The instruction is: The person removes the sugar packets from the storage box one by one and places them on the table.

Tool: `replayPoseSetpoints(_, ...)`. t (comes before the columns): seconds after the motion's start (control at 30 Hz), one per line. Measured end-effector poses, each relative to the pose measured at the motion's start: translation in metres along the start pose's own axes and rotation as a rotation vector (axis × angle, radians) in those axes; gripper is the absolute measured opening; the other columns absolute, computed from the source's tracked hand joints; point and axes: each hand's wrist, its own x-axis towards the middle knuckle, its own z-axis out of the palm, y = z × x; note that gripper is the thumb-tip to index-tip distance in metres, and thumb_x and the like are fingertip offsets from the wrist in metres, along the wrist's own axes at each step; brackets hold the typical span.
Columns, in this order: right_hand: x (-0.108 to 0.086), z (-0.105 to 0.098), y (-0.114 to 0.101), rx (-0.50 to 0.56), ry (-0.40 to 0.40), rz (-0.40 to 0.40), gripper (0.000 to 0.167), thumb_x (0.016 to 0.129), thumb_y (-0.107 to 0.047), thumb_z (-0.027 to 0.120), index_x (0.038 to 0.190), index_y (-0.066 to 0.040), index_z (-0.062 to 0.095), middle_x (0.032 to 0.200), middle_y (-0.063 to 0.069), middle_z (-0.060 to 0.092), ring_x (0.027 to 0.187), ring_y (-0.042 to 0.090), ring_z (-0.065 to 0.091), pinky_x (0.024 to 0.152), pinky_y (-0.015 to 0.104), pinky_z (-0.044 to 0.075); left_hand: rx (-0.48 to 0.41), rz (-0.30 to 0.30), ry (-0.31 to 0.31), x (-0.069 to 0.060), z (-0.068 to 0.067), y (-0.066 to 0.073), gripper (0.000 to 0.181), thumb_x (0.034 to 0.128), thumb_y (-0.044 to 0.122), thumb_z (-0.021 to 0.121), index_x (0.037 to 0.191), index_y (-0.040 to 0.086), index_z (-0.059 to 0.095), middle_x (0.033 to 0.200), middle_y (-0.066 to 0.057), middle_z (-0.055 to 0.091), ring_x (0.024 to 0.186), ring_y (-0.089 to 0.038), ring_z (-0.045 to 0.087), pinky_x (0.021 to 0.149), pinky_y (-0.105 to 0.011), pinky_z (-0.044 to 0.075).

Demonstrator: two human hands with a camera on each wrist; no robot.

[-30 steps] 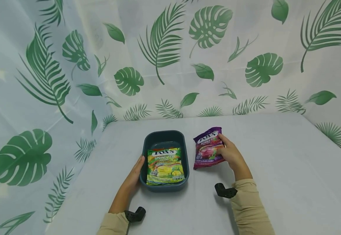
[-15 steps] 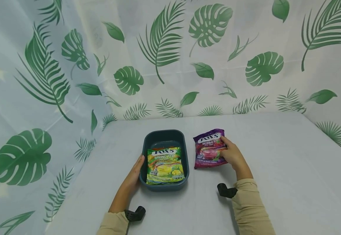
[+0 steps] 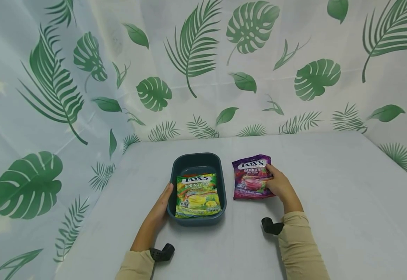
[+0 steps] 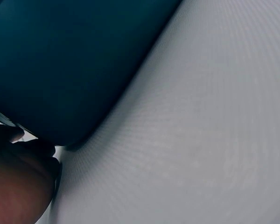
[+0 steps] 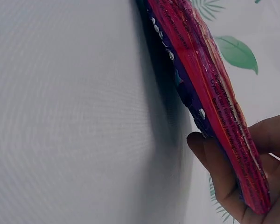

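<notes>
A dark blue-green rectangular tub [image 3: 196, 222] stands on the table in the head view. Inside lies a green and yellow Fox's Spring Tea candy bag [image 3: 198, 198], with a bit of orange-red showing at its top edge. My left hand [image 3: 160, 206] rests along the tub's left wall; the left wrist view shows its curved side [image 4: 70, 65] close by. To the right of the tub, my right hand [image 3: 281, 187] grips a purple Fox's Berries candy bag [image 3: 252, 177] by its right edge. In the right wrist view that candy bag [image 5: 214, 102] is edge-on, held slightly above the table between thumb and fingers.
The white table [image 3: 347, 202] runs back to a white curtain [image 3: 203, 112] printed with green leaves, which also closes off the left side. Black cameras [image 3: 162, 252] are worn at both wrists over beige sleeves.
The purple candy bag has tipped flatter, its printed face turning more upward, and shifted slightly right with my right hand. My left hand and the tub have stayed in place.
</notes>
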Motion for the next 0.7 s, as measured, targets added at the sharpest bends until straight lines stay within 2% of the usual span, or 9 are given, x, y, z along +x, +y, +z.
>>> replayPoseSetpoints(0.3, 0.0037, 0.0018, 0.0053, -0.070, -0.001, 0.005, 0.076, 0.074, 0.007, 0.043, 0.143, 0.004, 0.012, 0.146, 0.031, 0.012, 0.134, 0.048, 0.009, 0.109, 0.057, 0.012, 0.001, 0.010, 0.003, 0.0015, -0.0003, 0.0000, 0.073, 0.0920, 0.060, 0.027, 0.148, 0.017, 0.008, 0.155, -0.004, 0.001, 0.142, -0.026, -0.006, 0.110, -0.054, -0.003)
replayPoseSetpoints(0.7, 0.0070, 0.0045, 0.0093, -0.247, 0.036, 0.025, 0.066, 0.078, 0.001, 0.047, 0.139, 0.009, 0.022, 0.140, 0.035, 0.025, 0.129, 0.051, 0.022, 0.106, 0.057, 0.022, 0.008, 0.006, 0.008, 0.0004, 0.0003, -0.0010, 0.073, 0.0920, 0.060, 0.027, 0.148, 0.017, 0.008, 0.155, -0.006, 0.002, 0.142, -0.028, -0.005, 0.109, -0.056, -0.003)
